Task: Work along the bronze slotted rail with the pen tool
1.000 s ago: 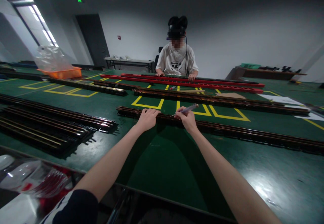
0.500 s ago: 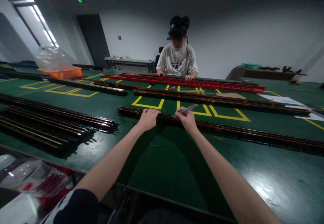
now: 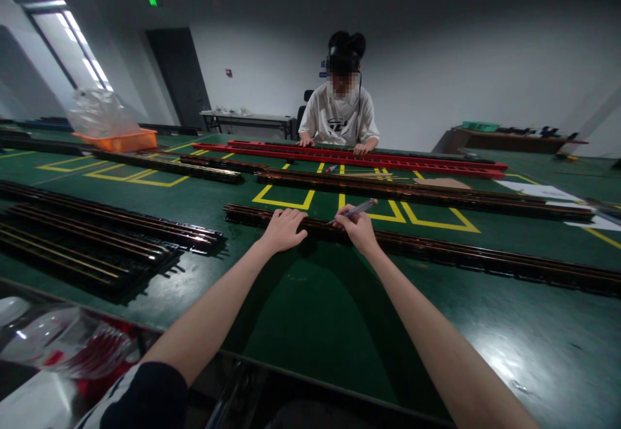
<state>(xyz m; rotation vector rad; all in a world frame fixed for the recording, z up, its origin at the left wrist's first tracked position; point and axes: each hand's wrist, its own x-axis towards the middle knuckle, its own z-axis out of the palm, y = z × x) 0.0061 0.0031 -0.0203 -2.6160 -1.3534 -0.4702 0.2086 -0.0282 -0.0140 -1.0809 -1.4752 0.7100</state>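
Observation:
A long dark brown rail (image 3: 466, 257) lies across the green table (image 3: 320, 312) in front of me. My left hand (image 3: 284, 228) rests on the rail with its fingers curled over the top edge. A little to the right, my right hand (image 3: 359, 228) is closed around a silver pen (image 3: 359, 209), whose tip touches the rail.
More dark rails (image 3: 417, 189) lie farther back, and a stack of black rails (image 3: 97, 238) sits at the left. A person in a white shirt (image 3: 339, 118) sits opposite with hands on red rails (image 3: 359, 156). An orange tray (image 3: 116, 139) stands far left; plastic bags (image 3: 68, 348) lie at the near left.
My left hand has slid slightly toward me on the rail. The person opposite shifted a little. My right hand and the pen stay put.

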